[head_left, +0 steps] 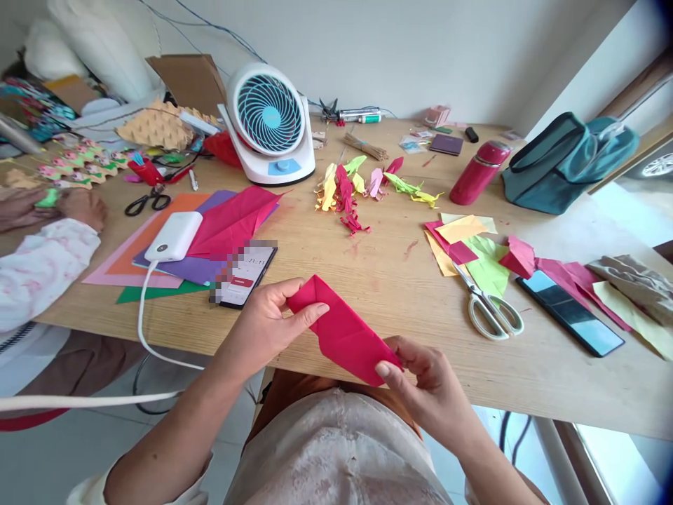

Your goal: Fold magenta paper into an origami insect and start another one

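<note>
A folded sheet of deep pink paper (pixel 350 337) is held between my two hands, tilted above the table's front edge. My left hand (pixel 278 312) pinches its upper left end, thumb on top. At the lower right end, my right hand (pixel 420 372) grips it between thumb and fingers. Creases run across the paper. Beyond it lie several folded paper figures (pixel 344 189) in pink, yellow and green with curled strips. To the right, scissors with white handles (pixel 491 315) rest by a green paper scrap (pixel 486 263).
A white fan (pixel 270 119) stands at the back, near a red flask (pixel 478 172) and a teal bag (pixel 568 161). Coloured sheets (pixel 131 263) lie left under a power bank (pixel 173 236). Phones (pixel 245 277) lie on both sides. Another person's hands (pixel 78 207) work at far left.
</note>
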